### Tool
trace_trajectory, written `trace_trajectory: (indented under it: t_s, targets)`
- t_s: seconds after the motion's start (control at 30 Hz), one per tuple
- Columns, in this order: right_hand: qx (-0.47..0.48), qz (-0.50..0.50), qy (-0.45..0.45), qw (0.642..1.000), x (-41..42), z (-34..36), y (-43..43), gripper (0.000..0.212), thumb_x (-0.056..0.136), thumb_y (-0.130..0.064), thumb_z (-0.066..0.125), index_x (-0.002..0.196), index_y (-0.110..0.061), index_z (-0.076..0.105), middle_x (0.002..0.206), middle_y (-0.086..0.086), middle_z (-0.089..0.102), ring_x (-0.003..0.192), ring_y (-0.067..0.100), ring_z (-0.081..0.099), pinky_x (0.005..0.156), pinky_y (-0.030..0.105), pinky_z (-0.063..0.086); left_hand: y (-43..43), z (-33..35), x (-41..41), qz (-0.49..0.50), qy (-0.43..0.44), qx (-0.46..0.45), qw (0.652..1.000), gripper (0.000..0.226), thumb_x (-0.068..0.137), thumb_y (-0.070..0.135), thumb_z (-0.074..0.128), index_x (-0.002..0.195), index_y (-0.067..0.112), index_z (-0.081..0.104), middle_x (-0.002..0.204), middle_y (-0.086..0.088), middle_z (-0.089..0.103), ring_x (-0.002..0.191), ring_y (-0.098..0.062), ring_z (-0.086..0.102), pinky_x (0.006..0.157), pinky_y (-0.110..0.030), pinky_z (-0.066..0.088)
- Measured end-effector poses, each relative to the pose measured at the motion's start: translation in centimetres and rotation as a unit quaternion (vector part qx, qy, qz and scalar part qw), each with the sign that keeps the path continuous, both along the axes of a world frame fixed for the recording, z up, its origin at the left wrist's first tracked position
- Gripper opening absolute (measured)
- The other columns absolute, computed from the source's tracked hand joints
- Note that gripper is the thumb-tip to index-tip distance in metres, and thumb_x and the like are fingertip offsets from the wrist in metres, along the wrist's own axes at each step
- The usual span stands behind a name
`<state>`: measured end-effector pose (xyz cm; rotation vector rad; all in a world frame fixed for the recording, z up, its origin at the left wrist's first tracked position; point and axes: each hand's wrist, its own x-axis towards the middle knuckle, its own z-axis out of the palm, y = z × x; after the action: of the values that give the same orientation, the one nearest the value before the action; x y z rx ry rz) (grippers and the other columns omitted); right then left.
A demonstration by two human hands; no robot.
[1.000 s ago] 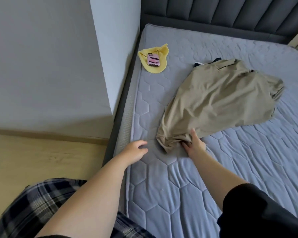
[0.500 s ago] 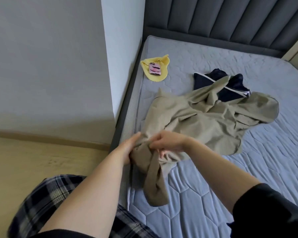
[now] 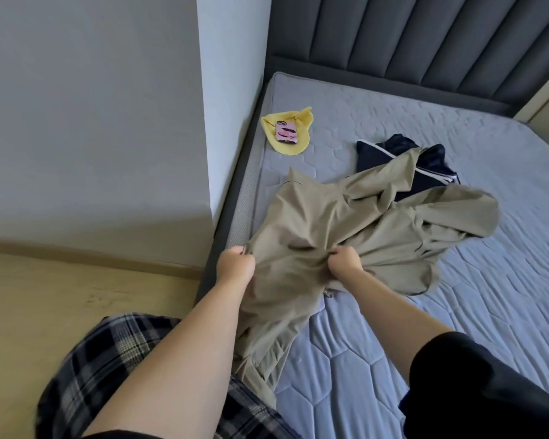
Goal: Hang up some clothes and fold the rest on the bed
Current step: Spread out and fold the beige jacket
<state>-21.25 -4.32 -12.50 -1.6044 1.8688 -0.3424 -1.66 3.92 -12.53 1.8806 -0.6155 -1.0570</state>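
Both hands — left hand [image 3: 236, 259], right hand [image 3: 344, 258] — have fingers bunched round the khaki garment [image 3: 339, 223]; judging next: lift it clear toward six o'clock off the bed [image 3: 457, 312].

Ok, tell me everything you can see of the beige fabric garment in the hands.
The beige, thin woven-looking garment is crumpled, partly lifted. The left hand and right hand each grip a bunch of its near part. A length hangs down over the edge of the grey quilted mattress; the far part lies on the mattress, overlapping a dark navy garment with white stripes.
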Motion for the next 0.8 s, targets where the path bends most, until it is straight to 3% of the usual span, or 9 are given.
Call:
trace_trajectory:
  t_s: [0.1, 0.2, 0.27, 0.33, 0.37, 0.47, 0.53, 0.63, 0.8]
  targets:
    - [0.105, 0.006, -0.350, 0.931, 3.8, 3.3, 0.5, 0.029, 0.090, 0.007, 0.042, 0.092, -0.003, 0.069, 0.080, 0.009, 0.072, 0.079, 0.027, 0.064, 0.067, 0.030, 0.055, -0.9, 0.9, 0.9, 0.080, 0.062, -0.048, 0.994, 0.028, 0.090, 0.007, 0.046, 0.105, 0.014, 0.068, 0.100, -0.007, 0.067, 0.095, -0.029, 0.060, 0.080, -0.034, 0.050]
    - [0.253, 0.153, -0.472, 0.831, 7.5, 6.0, 1.9, 0.022, 0.095, 0.001, 0.040, 0.093, -0.006, 0.061, 0.077, 0.005, 0.068, 0.071, 0.017, 0.064, 0.070, 0.028, 0.053, -0.9, 1.8, 2.2, 0.130, 0.251, -0.077, 0.956, 0.024, 0.097, 0.018, 0.042, 0.106, 0.011, 0.064, 0.090, -0.009, 0.065, 0.083, -0.026, 0.061, 0.059, -0.025, 0.050]
    - [0.225, 0.173, -0.423, 0.860, 8.9, 6.3, 2.2, 0.025, 0.093, 0.007, 0.040, 0.091, -0.007, 0.060, 0.080, 0.008, 0.067, 0.069, 0.017, 0.065, 0.065, 0.026, 0.056, -0.6, 2.2, 3.0, 0.123, 0.256, -0.085, 0.955, 0.029, 0.100, 0.023, 0.036, 0.110, 0.008, 0.059, 0.095, -0.008, 0.063, 0.086, -0.026, 0.060, 0.066, -0.028, 0.048]
    - [0.044, 0.130, -0.221, 0.965, 8.8, 5.4, 1.6, 0.028, 0.089, 0.006, 0.042, 0.104, -0.007, 0.062, 0.105, 0.015, 0.065, 0.094, 0.029, 0.065, 0.083, 0.036, 0.055, -0.4, 1.9, 3.6, 0.136, 0.208, -0.059, 0.967, 0.040, 0.101, 0.030, 0.035, 0.124, 0.004, 0.055, 0.114, -0.013, 0.061, 0.105, -0.029, 0.059, 0.085, -0.034, 0.048]
    - [-0.039, 0.113, -0.080, 0.990, 8.0, 4.8, 1.1, 0.030, 0.088, -0.003, 0.046, 0.114, -0.009, 0.060, 0.121, 0.015, 0.059, 0.110, 0.031, 0.058, 0.095, 0.039, 0.048, -0.4, 1.9, 3.7, 0.142, 0.204, -0.049, 0.967, 0.042, 0.099, 0.034, 0.038, 0.124, 0.006, 0.056, 0.119, -0.013, 0.060, 0.110, -0.030, 0.057, 0.091, -0.035, 0.045]
    - [-0.068, 0.005, 0.151, 0.986, 3.1, 1.6, 0.1, 0.062, 0.084, -0.036, 0.060, 0.138, -0.016, 0.038, 0.149, 0.009, 0.026, 0.137, 0.029, 0.026, 0.111, 0.052, 0.024, -0.4, 1.9, 3.1, 0.130, 0.148, -0.081, 0.977, 0.034, 0.094, 0.039, 0.047, 0.115, 0.014, 0.055, 0.112, -0.005, 0.058, 0.108, -0.025, 0.053, 0.089, -0.033, 0.041]
    - [0.023, -0.119, 0.127, 0.984, -0.9, -1.0, 0.4, 0.090, 0.077, -0.048, 0.068, 0.146, -0.017, 0.018, 0.155, 0.010, 0.010, 0.141, 0.031, 0.015, 0.112, 0.055, 0.018, -0.3, 1.6, 2.5, 0.072, 0.051, -0.120, 0.989, 0.045, 0.091, 0.037, 0.055, 0.130, 0.015, 0.047, 0.127, -0.004, 0.053, 0.122, -0.023, 0.048, 0.100, -0.036, 0.038]
    - [0.090, -0.231, 0.045, 0.968, -4.6, -4.1, 1.6, 0.111, 0.068, -0.048, 0.077, 0.147, -0.009, 0.009, 0.148, 0.016, 0.027, 0.135, 0.033, 0.029, 0.111, 0.041, 0.027, 0.0, 1.0, 1.5, -0.058, -0.035, -0.123, 0.990, 0.082, 0.084, 0.030, 0.066, 0.151, 0.027, 0.020, 0.154, -0.001, 0.025, 0.139, -0.020, 0.029, 0.112, -0.034, 0.026]
    - [0.059, -0.312, -0.158, 0.935, -4.7, -3.0, 0.0, 0.058, 0.079, -0.009, 0.062, 0.132, 0.001, 0.041, 0.122, 0.019, 0.054, 0.105, 0.033, 0.054, 0.087, 0.037, 0.047, 0.0, 0.3, 0.7, -0.216, -0.074, -0.035, 0.973, 0.079, 0.085, 0.000, 0.051, 0.147, 0.042, 0.026, 0.153, 0.003, 0.028, 0.125, -0.022, 0.043, 0.080, -0.019, 0.039]
